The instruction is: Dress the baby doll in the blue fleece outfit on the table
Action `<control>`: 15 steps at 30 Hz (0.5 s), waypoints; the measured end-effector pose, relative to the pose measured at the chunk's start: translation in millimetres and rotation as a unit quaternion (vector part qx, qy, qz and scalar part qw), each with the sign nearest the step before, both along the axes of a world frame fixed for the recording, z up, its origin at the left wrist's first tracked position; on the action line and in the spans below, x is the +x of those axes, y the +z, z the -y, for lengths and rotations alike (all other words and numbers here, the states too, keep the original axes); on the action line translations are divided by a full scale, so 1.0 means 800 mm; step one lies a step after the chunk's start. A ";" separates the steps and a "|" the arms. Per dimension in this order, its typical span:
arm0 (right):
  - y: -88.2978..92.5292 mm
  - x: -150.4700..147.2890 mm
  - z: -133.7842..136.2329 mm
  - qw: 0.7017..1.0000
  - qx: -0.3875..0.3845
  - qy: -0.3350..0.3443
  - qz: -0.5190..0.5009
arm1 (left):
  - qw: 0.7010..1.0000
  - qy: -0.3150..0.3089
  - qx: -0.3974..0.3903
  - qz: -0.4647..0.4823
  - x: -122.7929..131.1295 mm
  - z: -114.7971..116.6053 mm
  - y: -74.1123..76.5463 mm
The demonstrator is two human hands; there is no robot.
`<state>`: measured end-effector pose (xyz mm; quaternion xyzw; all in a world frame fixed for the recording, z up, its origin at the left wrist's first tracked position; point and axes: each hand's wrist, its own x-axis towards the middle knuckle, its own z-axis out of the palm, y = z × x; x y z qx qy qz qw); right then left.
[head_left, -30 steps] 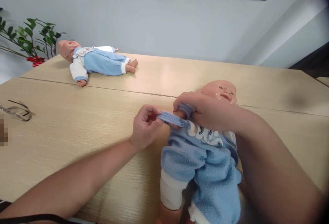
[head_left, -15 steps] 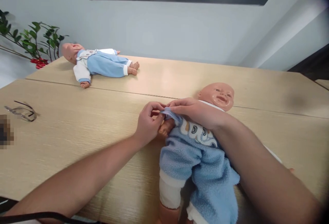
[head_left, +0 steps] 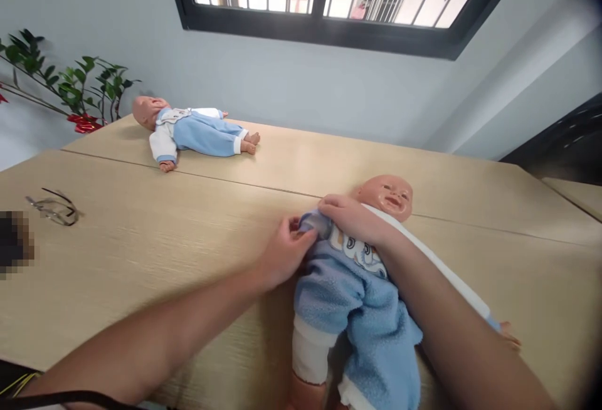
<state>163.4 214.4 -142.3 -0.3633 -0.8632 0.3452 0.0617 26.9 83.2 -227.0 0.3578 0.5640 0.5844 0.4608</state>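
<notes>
A baby doll [head_left: 362, 297] lies on its back in front of me, in blue fleece trousers with white cuffs and a top with a printed animal face. My left hand [head_left: 288, 250] is closed at the blue sleeve end [head_left: 317, 222], thumb on the cloth and fingers curled behind it. The doll's hand on that side is mostly hidden by my fingers. From above, my right hand [head_left: 350, 215] grips the same sleeve higher up, beside the doll's head [head_left: 388, 197]. The doll's other arm [head_left: 451, 272] stretches out to the right beyond my forearm.
A second doll [head_left: 200, 131] in similar clothes lies at the far left of the wooden table [head_left: 197, 234]. Eyeglasses [head_left: 56, 209] and a blurred dark object [head_left: 14, 241] are at the left. Behind stand a potted plant [head_left: 70, 81] and a barred window [head_left: 324, 21].
The view has tilted up, showing more window. My left hand has shifted over the doll's hand, which showed below the cuff before. My right hand has moved slightly along the sleeve towards the doll's shoulder.
</notes>
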 end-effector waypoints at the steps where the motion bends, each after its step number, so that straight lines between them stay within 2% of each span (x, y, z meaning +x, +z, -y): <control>1: -0.002 -0.003 -0.001 1.000 0.000 0.016 0.006 | 1.000 0.020 -0.017 0.008 0.004 0.002 -0.001; 4: 0.001 -0.018 -0.003 0.999 -0.004 0.029 0.040 | 0.998 0.050 -0.017 -0.019 0.008 0.006 -0.002; 7: 0.011 -0.040 -0.003 0.995 -0.024 0.009 0.099 | 0.990 0.065 0.025 -0.120 0.005 0.006 -0.003; 10: 0.017 -0.060 -0.006 0.987 -0.046 0.068 0.140 | 0.966 0.082 0.041 -0.240 -0.001 0.007 -0.003; 12: 0.018 -0.067 -0.009 0.980 -0.061 0.115 0.149 | 0.957 0.086 0.051 -0.273 -0.006 0.011 -0.002; 15: 0.024 -0.068 -0.014 0.980 -0.040 0.098 0.168 | 0.951 0.075 0.075 -0.292 -0.014 0.017 0.003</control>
